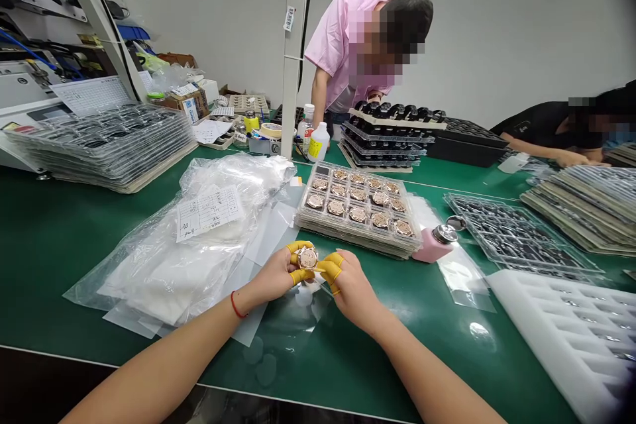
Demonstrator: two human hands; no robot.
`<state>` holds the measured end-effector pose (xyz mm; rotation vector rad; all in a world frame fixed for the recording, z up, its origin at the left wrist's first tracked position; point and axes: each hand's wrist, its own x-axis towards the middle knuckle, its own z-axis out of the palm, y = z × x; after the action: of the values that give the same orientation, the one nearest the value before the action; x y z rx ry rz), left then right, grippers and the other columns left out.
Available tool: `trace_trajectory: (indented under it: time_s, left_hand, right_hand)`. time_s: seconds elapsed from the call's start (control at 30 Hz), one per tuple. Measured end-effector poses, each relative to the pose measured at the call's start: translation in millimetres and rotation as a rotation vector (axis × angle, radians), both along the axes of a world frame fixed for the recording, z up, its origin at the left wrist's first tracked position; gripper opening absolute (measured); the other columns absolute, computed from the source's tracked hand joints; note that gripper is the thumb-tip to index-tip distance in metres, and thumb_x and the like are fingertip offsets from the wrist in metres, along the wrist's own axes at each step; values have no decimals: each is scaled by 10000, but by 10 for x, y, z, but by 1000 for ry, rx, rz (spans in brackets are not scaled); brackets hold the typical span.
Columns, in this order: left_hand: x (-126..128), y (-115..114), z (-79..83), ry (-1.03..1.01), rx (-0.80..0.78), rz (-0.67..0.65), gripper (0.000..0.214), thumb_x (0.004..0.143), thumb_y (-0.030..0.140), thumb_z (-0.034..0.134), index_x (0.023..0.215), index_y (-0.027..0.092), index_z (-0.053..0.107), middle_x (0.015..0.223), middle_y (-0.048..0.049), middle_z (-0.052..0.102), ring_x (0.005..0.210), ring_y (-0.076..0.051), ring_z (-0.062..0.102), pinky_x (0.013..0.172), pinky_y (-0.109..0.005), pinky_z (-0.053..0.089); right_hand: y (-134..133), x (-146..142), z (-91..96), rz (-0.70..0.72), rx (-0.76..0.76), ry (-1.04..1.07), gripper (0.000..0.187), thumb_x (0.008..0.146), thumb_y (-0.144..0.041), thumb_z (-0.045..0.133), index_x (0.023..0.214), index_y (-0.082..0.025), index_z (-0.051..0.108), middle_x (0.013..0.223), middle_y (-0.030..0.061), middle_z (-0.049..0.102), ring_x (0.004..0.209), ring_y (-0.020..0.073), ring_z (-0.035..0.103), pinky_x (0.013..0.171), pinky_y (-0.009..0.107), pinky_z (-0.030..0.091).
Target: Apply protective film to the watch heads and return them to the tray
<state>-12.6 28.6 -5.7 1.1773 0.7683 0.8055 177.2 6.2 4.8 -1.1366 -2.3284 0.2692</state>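
Note:
Near the middle of the head view, my left hand (278,271) holds a round rose-gold watch case (307,258) by its edge, its engraved back facing up. Yellow finger cots cover the fingertips of both hands. My right hand (355,288) is closed beside the watch case, thumb and fingers pinched at its lower right edge. A thin pale tip shows at this pinch, too small to name. Just beyond the hands stands a stack of clear trays (348,232), the top one with rows of similar rose-gold watch cases (358,214). Small clear film pieces (304,295) lie beneath the hands.
Plastic bags (163,265) with a paper label lie left. A pink pump bottle (433,243) stands right of the trays, near a white foam tray (556,338). More tray stacks (109,146) line the bench. A person in pink (342,40) leans over opposite; another person sits far right.

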Motion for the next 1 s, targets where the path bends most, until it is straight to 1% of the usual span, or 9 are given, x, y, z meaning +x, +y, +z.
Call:
trace_trajectory:
  time_s: [0.13,0.27,0.4,0.5,0.6,0.67,0.77,0.87,1.0]
  left_hand:
    - [6,4,-26,61,18,42,581,734,270,695,1226,193,395,1040,-82,616,861,-203,648,835,-396,514]
    - [22,-14,-88,101,21,37,613,741,254,669,1277,196,375,1042,-80,612,861,-197,640,820,-376,506]
    - [54,-35,-154,38,14,-23,634,748,245,641,1315,210,359,1013,-75,626,797,-190,647,737,-340,510]
    - [61,-45,-157,51,4,9,636,759,250,608,1329,187,332,927,-68,644,754,-204,660,683,-328,498]
    - [44,-49,-111,118,5,74,701,763,243,579,1367,127,243,821,-44,640,745,-212,659,710,-338,481]
    - [32,-47,-87,141,17,70,712,762,237,569,1371,100,227,804,-34,633,745,-203,652,742,-343,473]
    - [33,-31,-116,138,32,52,695,759,233,565,1363,100,247,805,-22,627,735,-182,643,765,-336,474]
    - [46,1,-214,133,55,46,642,759,219,564,1337,125,301,775,-3,618,715,-166,635,741,-318,483]
    - [47,23,-313,139,72,61,563,774,231,557,1297,148,363,782,-10,618,700,-161,631,682,-296,491]
  right_hand:
    - [234,211,-67,-152,-385,258,259,885,-225,407,1106,-222,542,1015,60,612,897,182,558,792,347,466]
    - [376,268,-217,-427,-305,178,247,766,-212,566,1004,-179,621,1028,127,611,995,260,534,881,429,422]
    - [271,-46,-332,-196,-621,565,309,827,-355,513,1106,-234,565,979,62,630,865,195,586,781,356,484]
    - [337,-248,-245,-95,-765,689,359,785,-406,573,1103,-242,541,818,11,633,717,161,590,646,301,490]
    - [769,-274,71,-173,-618,621,326,738,-393,615,996,-198,571,791,15,641,684,149,587,628,279,478]
    - [1225,-235,329,-342,-409,459,300,766,-406,571,962,-181,601,790,29,653,672,151,588,612,271,469]
    - [1937,-195,590,-500,-268,394,301,832,-347,478,1033,-158,599,943,74,661,815,175,601,693,277,463]
    - [2439,-224,618,-651,-184,292,321,858,-255,415,1106,-145,587,1070,113,631,954,204,570,803,307,430]
    - [2685,-206,493,-749,-128,77,274,832,-224,463,1010,-161,662,1115,132,603,1103,256,471,914,350,354]
